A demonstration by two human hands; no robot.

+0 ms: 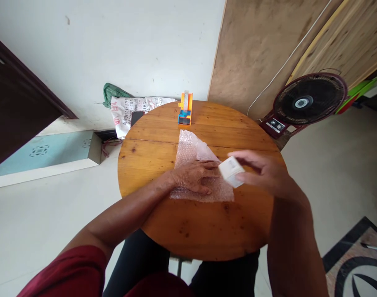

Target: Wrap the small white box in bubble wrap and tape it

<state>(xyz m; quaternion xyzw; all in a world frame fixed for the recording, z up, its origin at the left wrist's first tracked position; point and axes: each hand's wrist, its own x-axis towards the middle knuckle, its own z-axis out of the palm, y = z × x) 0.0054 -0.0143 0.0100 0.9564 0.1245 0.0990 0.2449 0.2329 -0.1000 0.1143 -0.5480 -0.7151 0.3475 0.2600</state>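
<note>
A sheet of clear bubble wrap [187, 149] lies on the round wooden table, its upper right part folded over at a slant. My left hand [194, 175] rests flat on the sheet with its fingers stretched out. Just right of those fingertips, a small white box [231, 170] is held tilted between the thumb and fingers of my right hand [262, 171]. That hand is a little smeared by motion. Whether the box touches the wrap below it, I cannot tell.
An orange and blue tape dispenser [185, 110] stands near the far edge of the wooden table [148, 152]. Beyond that edge lies a printed white sack [123, 117] by the wall. To the right is a dark red fan [306, 101].
</note>
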